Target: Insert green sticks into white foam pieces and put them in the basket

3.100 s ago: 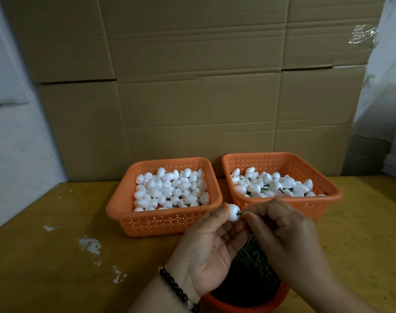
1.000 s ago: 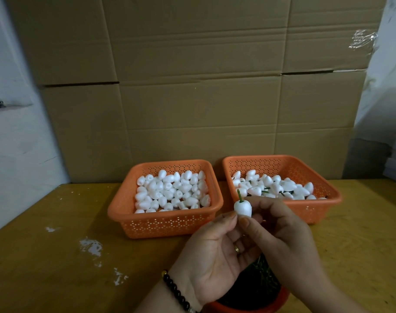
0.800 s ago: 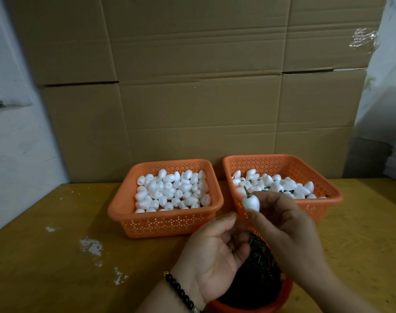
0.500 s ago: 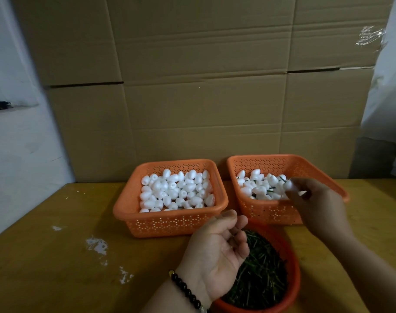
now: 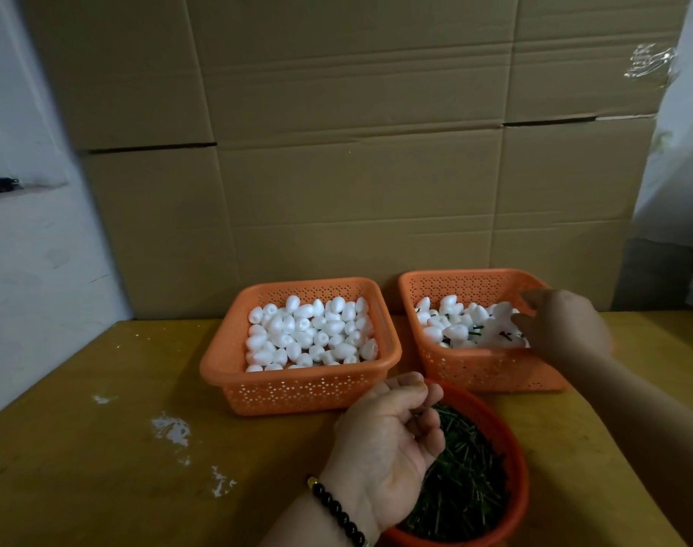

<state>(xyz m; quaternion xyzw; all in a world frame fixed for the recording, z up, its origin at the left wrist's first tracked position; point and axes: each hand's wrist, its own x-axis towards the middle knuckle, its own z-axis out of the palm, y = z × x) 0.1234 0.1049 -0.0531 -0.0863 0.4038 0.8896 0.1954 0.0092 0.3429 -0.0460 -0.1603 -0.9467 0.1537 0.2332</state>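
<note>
My right hand (image 5: 562, 329) hovers over the right orange basket (image 5: 475, 375) with its fingers spread. A blurred white foam piece with a green stick (image 5: 501, 333) lies just off its fingertips, among the other stuck pieces (image 5: 453, 329). My left hand (image 5: 388, 440) is palm up, fingers loosely curled and holding nothing, over the rim of the round orange bowl (image 5: 512, 440) of green sticks (image 5: 463, 483). The left orange basket (image 5: 297, 392) holds several plain white foam pieces (image 5: 309, 333).
Both baskets stand side by side on a yellow-brown wooden table (image 5: 100, 448) against a wall of cardboard boxes (image 5: 337, 171). White crumbs (image 5: 171, 428) lie on the table at the left. A white wall (image 5: 29, 270) is on the left.
My right hand carried the foam piece with its stick away from my left hand to the right basket and spread its fingers there. My left hand stayed over the bowl.
</note>
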